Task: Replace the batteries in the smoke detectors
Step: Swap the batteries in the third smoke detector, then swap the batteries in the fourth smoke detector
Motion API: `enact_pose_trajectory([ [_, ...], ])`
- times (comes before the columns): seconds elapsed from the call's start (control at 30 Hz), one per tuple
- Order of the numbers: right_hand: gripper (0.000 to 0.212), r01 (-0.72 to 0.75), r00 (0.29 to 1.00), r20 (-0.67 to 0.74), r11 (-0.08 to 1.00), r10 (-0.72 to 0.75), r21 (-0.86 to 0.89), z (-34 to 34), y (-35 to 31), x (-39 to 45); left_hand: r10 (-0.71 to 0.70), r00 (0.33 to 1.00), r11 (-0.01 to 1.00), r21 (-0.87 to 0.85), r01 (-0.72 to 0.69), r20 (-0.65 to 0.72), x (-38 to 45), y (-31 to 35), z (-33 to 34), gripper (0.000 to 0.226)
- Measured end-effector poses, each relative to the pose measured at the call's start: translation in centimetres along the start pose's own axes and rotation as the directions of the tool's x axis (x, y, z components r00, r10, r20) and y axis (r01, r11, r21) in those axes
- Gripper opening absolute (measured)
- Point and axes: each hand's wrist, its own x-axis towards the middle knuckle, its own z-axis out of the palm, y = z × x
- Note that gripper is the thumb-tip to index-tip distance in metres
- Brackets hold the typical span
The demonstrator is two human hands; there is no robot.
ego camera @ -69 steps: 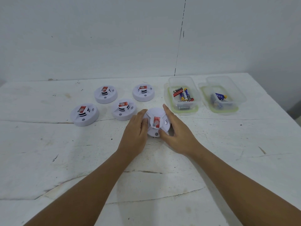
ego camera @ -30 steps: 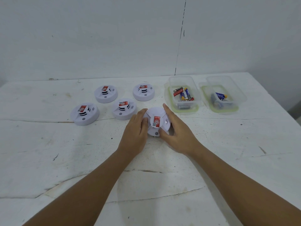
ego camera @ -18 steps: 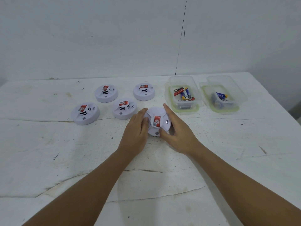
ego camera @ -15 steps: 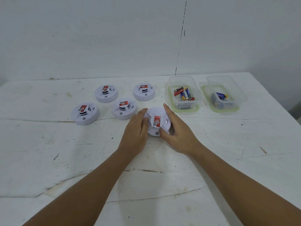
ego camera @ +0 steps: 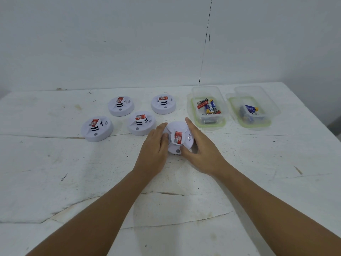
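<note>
While nothing has shifted lately, I log my left hand (ego camera: 154, 147) and right hand (ego camera: 200, 151) still gripping the smoke detector (ego camera: 178, 138) beside the battery tub (ego camera: 208, 124); unopened yet.

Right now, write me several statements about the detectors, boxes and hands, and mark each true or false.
1. Five detectors are on the table. True.
2. Both hands grip one detector. True: left hand, right hand.
3. That detector lies open with its batteries out. False: it is closed, label up.
4. Both boxes are empty. False: the left box and right box hold batteries.
5. The boxes are lidded. False: they are open.
</note>
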Motion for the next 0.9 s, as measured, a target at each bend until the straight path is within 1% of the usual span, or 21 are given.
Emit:
enact_pose_trajectory([
  [0.1,0.088,0.008,1.000,0.000,1.000,-0.008,-0.001,0.0,0.1,0.0,0.009,1.000,1.000,-0.019,-0.008,0.007,-0.1,0.1,-0.2,0.043],
  [0.17,0.088,0.012,1.000,-0.007,1.000,-0.012,0.001,0.0,0.1,0.0,0.020,1.000,0.999,-0.039,-0.020,0.002,-0.1,0.3,-0.3,0.041],
  [0.33,0.086,0.054,0.999,-0.001,0.997,-0.054,0.054,0.1,-0.4,0.0,0.010,0.997,0.990,-0.136,-0.021,-0.074,-0.5,0.7,-1.0,0.032],
  [0.4,0.082,0.082,0.997,-0.013,0.994,-0.081,0.071,0.3,-0.6,0.0,-0.006,0.996,0.987,-0.163,-0.008,-0.090,-0.9,0.7,-1.8,0.033],
  [0.43,0.079,0.100,0.995,-0.031,0.994,-0.098,0.053,0.5,-0.9,0.1,-0.019,0.994,0.986,-0.168,0.001,-0.103,-1.1,0.7,-2.5,0.035],
  [0.5,0.072,0.134,0.989,-0.064,0.990,-0.131,0.037,1.0,-1.9,0.5,-0.036,0.991,0.982,-0.186,0.011,-0.130,-1.2,0.6,-4.2,0.036],
  [0.6,0.058,0.212,0.974,-0.092,0.975,-0.206,0.061,2.5,-4.8,2.1,-0.027,0.986,0.972,-0.234,-0.013,-0.167,-1.2,0.4,-7.7,0.034],
  [0.67,0.053,0.248,0.965,-0.104,0.968,-0.242,0.048,3.8,-6.9,4.0,-0.048,0.974,0.973,-0.232,-0.004,-0.221,-0.9,-0.1,-10.4,0.032],
  [0.73,0.049,0.251,0.962,-0.119,0.968,-0.246,0.023,5.0,-9.0,6.3,-0.084,0.956,0.975,-0.220,0.021,-0.282,-0.3,-1.0,-13.1,0.029],
  [0.83,0.038,0.228,0.971,-0.069,0.974,-0.227,0.005,6.8,-11.7,10.1,-0.157,0.923,0.969,-0.235,0.076,-0.350,1.2,-2.7,-16.8,0.025],
  [0.9,0.032,0.230,0.972,-0.032,0.972,-0.232,-0.052,8.1,-12.9,12.8,-0.204,0.894,0.963,-0.243,0.111,-0.399,2.8,-4.5,-19.3,0.022],
])
